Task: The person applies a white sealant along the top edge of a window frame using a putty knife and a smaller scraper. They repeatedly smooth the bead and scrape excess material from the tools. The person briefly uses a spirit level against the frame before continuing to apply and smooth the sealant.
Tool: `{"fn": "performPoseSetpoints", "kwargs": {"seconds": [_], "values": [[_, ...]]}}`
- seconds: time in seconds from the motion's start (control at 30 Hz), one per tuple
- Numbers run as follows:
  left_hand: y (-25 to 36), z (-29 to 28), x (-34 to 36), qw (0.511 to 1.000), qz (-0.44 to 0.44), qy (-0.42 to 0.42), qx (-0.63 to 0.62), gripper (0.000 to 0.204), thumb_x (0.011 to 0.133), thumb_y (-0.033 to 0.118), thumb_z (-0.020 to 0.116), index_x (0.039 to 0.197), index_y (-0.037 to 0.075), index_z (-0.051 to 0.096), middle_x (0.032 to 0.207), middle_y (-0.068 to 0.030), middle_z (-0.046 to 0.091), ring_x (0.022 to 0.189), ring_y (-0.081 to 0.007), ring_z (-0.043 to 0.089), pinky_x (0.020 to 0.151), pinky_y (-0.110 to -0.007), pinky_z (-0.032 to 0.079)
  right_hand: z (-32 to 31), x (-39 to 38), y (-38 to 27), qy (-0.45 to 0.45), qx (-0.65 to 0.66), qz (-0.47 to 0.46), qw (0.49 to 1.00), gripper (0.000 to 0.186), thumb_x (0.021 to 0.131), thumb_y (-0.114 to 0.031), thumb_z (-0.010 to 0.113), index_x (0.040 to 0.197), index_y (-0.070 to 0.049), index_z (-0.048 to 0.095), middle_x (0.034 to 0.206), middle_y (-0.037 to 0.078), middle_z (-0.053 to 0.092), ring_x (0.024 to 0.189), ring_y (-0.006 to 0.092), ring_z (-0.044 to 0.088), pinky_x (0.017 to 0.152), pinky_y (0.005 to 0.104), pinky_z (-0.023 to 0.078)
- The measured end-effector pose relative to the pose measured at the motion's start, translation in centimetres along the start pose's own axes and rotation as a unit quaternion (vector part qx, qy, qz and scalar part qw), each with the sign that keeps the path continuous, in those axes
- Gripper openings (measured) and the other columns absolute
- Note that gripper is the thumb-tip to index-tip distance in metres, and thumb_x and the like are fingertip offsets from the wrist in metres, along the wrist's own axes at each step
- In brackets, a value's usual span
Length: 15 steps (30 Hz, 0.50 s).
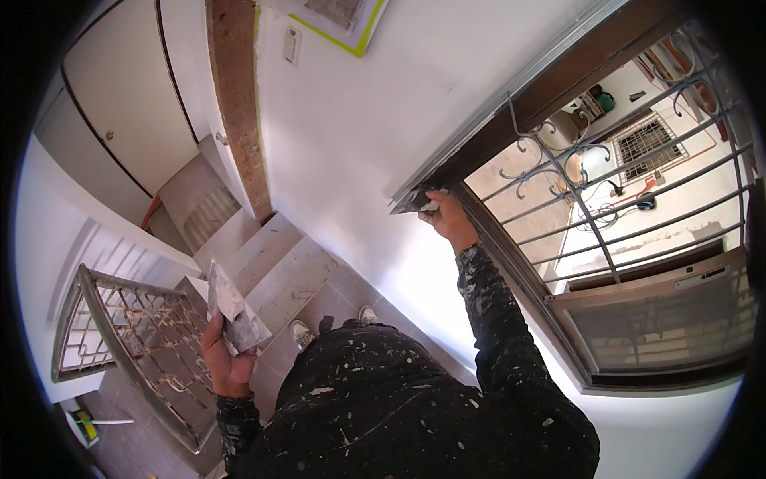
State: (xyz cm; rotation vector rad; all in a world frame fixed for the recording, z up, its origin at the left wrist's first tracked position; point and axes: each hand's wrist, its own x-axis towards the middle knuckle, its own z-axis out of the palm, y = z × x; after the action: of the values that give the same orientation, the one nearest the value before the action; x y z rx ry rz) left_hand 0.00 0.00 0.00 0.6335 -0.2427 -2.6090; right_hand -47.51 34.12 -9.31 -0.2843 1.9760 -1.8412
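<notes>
My right hand (448,219) is closed around a dark, putty-smeared putty knife (412,201). Its blade lies at the edge of the white wall (343,120), beside the brown window frame (511,136). Whether the blade presses on the wall or just hovers, I cannot tell. Lower left, my left hand (229,361) grips a flat plastering blade (249,329) coated with pale putty (228,298). That blade is tilted upward, well away from the wall. Both black sleeves are spattered with white specks.
A metal stair railing (128,343) stands at the left, near steps (275,267). Curled bars (582,199) cover the window at right. Doors (128,96) stand upper left beside a brown post (235,104); a light switch (292,45) sits on the wall.
</notes>
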Motion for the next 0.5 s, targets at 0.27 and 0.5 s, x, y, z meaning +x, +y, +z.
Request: {"fn": "performPoseSetpoints", "kwargs": {"seconds": [0.27, 0.5], "values": [[1.7, -0.3, 0.8, 1.0, 0.004, 0.007, 0.007, 0.037, 0.1, 0.017, 0.056, 0.131, -0.001, 0.056, 0.126, -0.0142, 0.067, 0.11, -0.027, 0.068, 0.092, -0.042, 0.059, 1.4, -2.1, -4.4, 0.035, 0.077, 0.039, 0.996, 0.039, 0.082, -0.005, 0.077, 0.117, 0.0, 0.06, 0.111, 0.012, 0.061, 0.098, 0.0276, 0.062, 0.083, 0.0417, 0.059], [2.1, 0.1, 1.3, 0.999, 0.0, 0.031, 0.02, 0.035, 0.1, 0.017, 0.055, 0.13, 0.0, 0.058, 0.122, -0.0139, 0.068, 0.104, -0.027, 0.07, 0.085, -0.04, 0.062, 2.9, -4.0, -10.9, 0.071, 0.126, 0.058, 0.988, 0.016, 0.09, -0.01, 0.066, 0.104, -0.005, 0.061, 0.101, 0.009, 0.063, 0.089, 0.0241, 0.063, 0.074, 0.0414, 0.057]]}}
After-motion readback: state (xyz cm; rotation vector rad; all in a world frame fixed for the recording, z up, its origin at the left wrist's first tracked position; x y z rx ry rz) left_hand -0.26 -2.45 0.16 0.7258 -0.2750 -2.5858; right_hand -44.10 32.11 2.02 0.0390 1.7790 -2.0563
